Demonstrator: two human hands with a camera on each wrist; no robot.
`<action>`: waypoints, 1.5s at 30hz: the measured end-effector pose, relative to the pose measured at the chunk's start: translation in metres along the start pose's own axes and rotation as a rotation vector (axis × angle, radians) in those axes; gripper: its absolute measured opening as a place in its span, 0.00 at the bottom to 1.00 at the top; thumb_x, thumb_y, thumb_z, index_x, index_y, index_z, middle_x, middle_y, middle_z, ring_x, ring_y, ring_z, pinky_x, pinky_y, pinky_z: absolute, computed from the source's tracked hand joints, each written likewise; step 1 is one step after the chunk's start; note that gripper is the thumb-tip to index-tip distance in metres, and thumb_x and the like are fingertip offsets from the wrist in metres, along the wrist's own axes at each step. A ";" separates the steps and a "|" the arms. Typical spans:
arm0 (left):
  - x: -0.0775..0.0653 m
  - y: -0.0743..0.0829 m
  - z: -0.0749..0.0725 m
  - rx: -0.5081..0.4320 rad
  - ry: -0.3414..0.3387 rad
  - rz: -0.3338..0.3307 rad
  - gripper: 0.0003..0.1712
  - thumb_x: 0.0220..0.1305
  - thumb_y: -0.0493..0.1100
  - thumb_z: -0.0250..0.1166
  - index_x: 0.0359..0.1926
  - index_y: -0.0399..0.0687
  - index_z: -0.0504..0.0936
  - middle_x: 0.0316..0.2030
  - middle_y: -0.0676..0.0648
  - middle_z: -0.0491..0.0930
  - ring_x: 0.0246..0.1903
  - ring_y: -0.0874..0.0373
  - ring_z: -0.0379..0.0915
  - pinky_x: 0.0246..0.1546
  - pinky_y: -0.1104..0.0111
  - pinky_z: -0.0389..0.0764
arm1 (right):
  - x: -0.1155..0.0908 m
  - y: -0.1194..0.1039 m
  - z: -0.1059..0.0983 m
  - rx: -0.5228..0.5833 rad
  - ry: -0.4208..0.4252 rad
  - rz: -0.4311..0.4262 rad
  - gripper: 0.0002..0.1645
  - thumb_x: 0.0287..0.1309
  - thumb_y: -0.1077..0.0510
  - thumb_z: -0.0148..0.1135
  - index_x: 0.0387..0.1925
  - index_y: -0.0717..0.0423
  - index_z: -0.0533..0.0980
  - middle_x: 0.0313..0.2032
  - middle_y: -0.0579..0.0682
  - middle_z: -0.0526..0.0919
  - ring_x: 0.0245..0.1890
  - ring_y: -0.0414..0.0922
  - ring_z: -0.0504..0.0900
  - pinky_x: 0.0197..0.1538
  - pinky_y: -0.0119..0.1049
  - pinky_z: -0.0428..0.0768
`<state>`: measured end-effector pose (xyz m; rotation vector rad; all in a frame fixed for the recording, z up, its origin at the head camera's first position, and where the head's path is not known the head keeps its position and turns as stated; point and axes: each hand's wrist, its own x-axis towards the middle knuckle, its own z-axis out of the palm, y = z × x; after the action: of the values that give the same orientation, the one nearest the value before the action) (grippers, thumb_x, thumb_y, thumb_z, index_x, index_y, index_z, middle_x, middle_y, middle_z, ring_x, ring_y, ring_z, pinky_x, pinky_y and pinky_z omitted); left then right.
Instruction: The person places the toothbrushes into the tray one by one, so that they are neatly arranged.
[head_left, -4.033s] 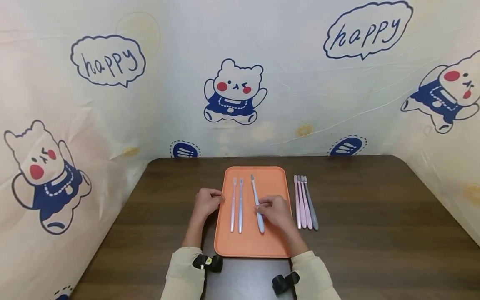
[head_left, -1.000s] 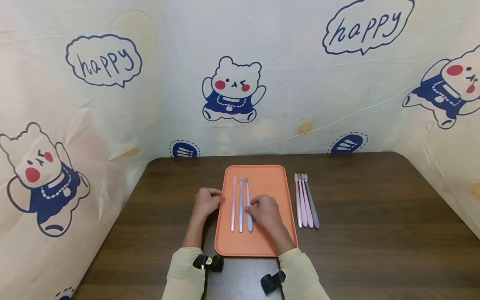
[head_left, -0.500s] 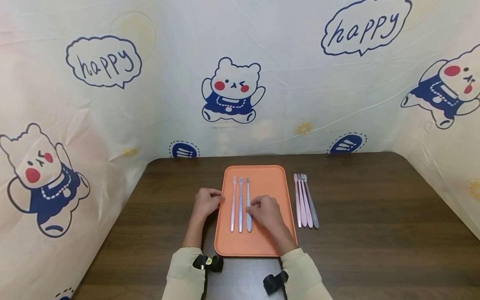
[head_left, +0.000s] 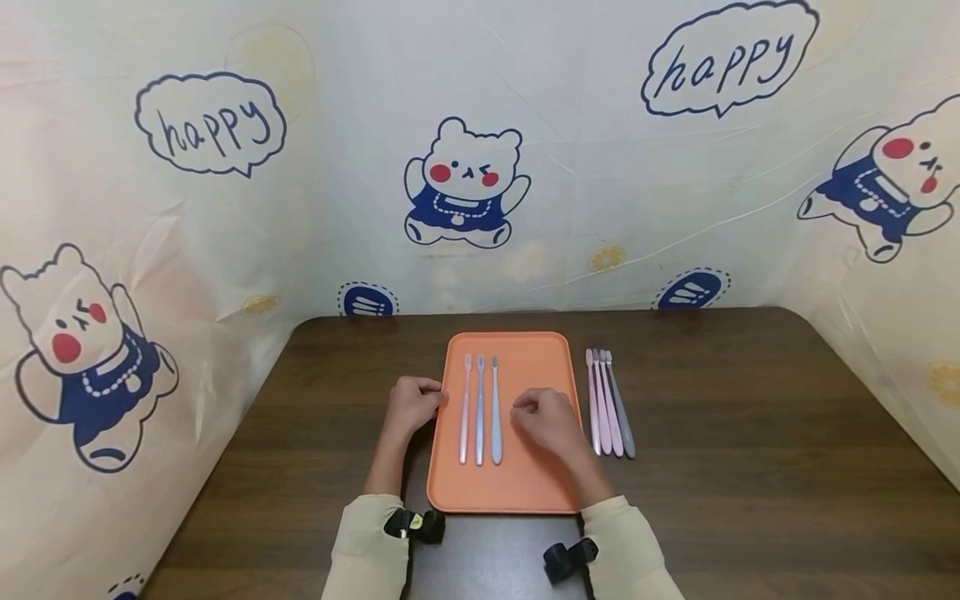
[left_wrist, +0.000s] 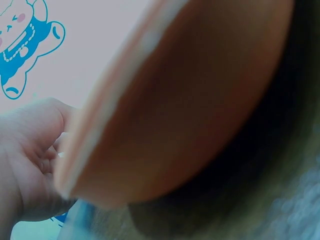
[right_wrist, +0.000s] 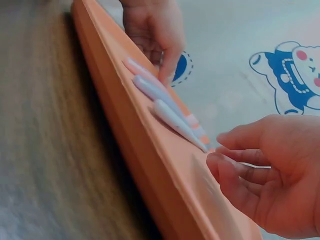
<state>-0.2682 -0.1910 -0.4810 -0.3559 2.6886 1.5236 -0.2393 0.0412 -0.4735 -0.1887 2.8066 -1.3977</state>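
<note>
An orange tray [head_left: 536, 492] lies on the table with three toothbrushes side by side on it: a pink toothbrush [head_left: 465, 417], a lilac-blue toothbrush [head_left: 481, 417] and a light blue toothbrush [head_left: 496, 421]. My left hand [head_left: 414, 406] holds the tray's left rim; in the left wrist view the tray [left_wrist: 175, 115] covers part of its fingers. Over the tray, just right of the light blue toothbrush, hovers my right hand [head_left: 551, 421]. In the right wrist view that right hand [right_wrist: 275, 175] has relaxed, slightly bent fingers, nothing between thumb and fingertips.
Several more toothbrushes [head_left: 609, 408], pink and grey-blue, lie close together on the dark wooden table [head_left: 735, 433] right of the tray. A printed cloth [head_left: 585, 183] with cartoon bears hangs behind and at both sides.
The right hand moved the light blue toothbrush left and straightened it beside the other two, then let go and drew back to the right. The left hand stayed at the tray rim.
</note>
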 end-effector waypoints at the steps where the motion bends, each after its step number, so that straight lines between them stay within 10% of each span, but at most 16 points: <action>1: 0.000 0.000 0.000 0.002 -0.001 -0.001 0.15 0.63 0.38 0.67 0.48 0.35 0.87 0.42 0.36 0.87 0.31 0.57 0.84 0.35 0.64 0.87 | 0.000 0.001 -0.001 0.006 -0.010 0.000 0.04 0.61 0.62 0.67 0.34 0.58 0.86 0.30 0.51 0.87 0.29 0.40 0.80 0.34 0.33 0.79; 45: 0.000 0.000 0.000 0.000 0.004 -0.002 0.15 0.62 0.37 0.66 0.48 0.34 0.87 0.41 0.36 0.87 0.30 0.58 0.83 0.34 0.65 0.87 | -0.002 0.040 -0.085 0.044 0.088 0.197 0.18 0.65 0.58 0.62 0.52 0.64 0.81 0.44 0.62 0.88 0.34 0.45 0.85 0.35 0.32 0.82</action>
<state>-0.2684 -0.1910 -0.4808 -0.3617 2.6905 1.5240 -0.2461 0.1325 -0.4543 0.1491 2.7678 -1.4535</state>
